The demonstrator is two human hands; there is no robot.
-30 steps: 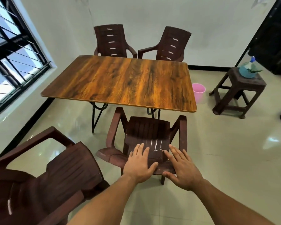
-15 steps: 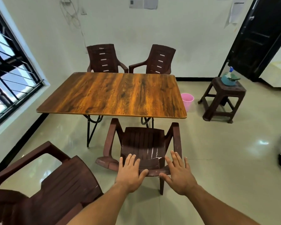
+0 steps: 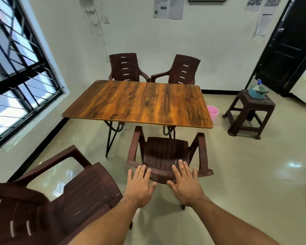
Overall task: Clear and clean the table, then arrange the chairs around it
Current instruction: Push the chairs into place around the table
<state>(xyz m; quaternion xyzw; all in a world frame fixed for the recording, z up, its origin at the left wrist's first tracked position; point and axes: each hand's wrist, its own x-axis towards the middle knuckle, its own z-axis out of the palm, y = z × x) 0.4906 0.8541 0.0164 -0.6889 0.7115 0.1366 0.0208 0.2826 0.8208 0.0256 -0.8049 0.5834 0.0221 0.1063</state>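
A bare wooden table [image 3: 140,103] stands in the middle of the room. A brown plastic chair [image 3: 164,152] faces it on the near side, its seat close to the table edge. My left hand [image 3: 140,186] and my right hand [image 3: 185,184] lie flat with spread fingers on the top of this chair's backrest, holding nothing. Two more brown chairs, one [image 3: 124,68] on the left and one [image 3: 182,70] on the right, stand at the far side. A fourth chair [image 3: 60,200] sits at my lower left, away from the table.
A pink bucket [image 3: 212,111] stands on the floor by the table's right end. A brown stool [image 3: 249,114] further right carries a blue spray bottle [image 3: 257,89]. A barred window [image 3: 16,71] is on the left, a dark door [image 3: 290,46] at the right.
The view has tilted up and drawn back. The near chair has slid a little toward the table, and both hands stay flat on its backrest.
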